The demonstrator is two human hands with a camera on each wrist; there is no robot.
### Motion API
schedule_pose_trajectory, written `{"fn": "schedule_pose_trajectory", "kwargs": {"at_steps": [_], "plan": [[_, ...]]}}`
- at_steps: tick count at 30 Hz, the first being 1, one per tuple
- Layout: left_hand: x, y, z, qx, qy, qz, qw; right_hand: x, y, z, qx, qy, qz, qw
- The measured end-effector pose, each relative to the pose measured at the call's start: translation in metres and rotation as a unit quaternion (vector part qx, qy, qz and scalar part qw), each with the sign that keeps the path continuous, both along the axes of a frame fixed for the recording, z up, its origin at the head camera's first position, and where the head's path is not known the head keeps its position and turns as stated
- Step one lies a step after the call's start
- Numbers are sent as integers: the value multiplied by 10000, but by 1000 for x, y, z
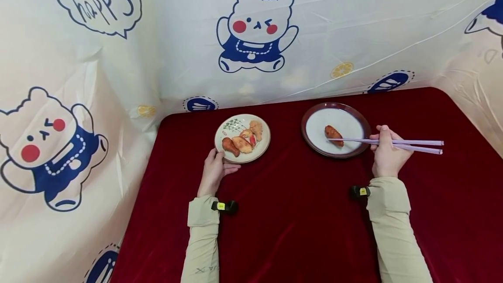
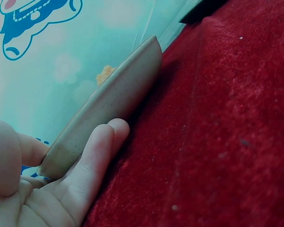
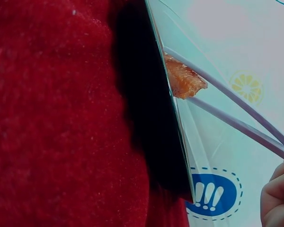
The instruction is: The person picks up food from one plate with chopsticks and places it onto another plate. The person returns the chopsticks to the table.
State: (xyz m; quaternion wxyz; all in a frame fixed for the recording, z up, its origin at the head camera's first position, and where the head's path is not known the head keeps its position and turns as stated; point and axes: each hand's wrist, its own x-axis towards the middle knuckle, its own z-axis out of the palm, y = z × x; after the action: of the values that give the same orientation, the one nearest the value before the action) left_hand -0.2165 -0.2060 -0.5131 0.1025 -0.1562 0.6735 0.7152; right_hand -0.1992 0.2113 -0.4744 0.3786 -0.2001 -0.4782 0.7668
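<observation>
My left hand grips the near left rim of a small patterned plate, thumb on top and fingers beneath. On that plate are a chicken drumstick, golden-brown pieces and a paler fried piece. A pair of light purple chopsticks is held in my right hand, beside the brown-rimmed plate. Their tips meet a browned chicken wing on its white surface. In the right wrist view the chopsticks straddle the wing, partly hidden by the plate's edge.
Dark red velvet cloth covers the table under both plates. Behind and to the left hangs a pale curtain printed with cartoon bears, meeting the table's far edge. Black wrist cameras sit at both cuffs.
</observation>
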Motion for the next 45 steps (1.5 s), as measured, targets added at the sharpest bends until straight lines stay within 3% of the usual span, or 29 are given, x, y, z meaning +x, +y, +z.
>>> {"fn": "schedule_pose_trajectory", "kwargs": {"at_steps": [5, 17, 26, 35, 45], "plan": [[0, 1, 1, -23, 9, -24, 10000, 0, 1, 0, -176, -68, -28, 9998], [2, 0, 2, 24, 16, -7, 10000, -2, 5, 1, -1306, 192, 32, 9912], [1, -3, 2, 1, 22, 29, 10000, -2, 1, 3, -1445, 240, 103, 9892], [3, 1, -1, 75, 67, -59, 9999, 8, 8, 6, -1869, 173, 156, 9821], [4, -4, -2, 80, 204, -46, 9997, 4, -6, 20, -2368, 21, 774, 9685]]}}
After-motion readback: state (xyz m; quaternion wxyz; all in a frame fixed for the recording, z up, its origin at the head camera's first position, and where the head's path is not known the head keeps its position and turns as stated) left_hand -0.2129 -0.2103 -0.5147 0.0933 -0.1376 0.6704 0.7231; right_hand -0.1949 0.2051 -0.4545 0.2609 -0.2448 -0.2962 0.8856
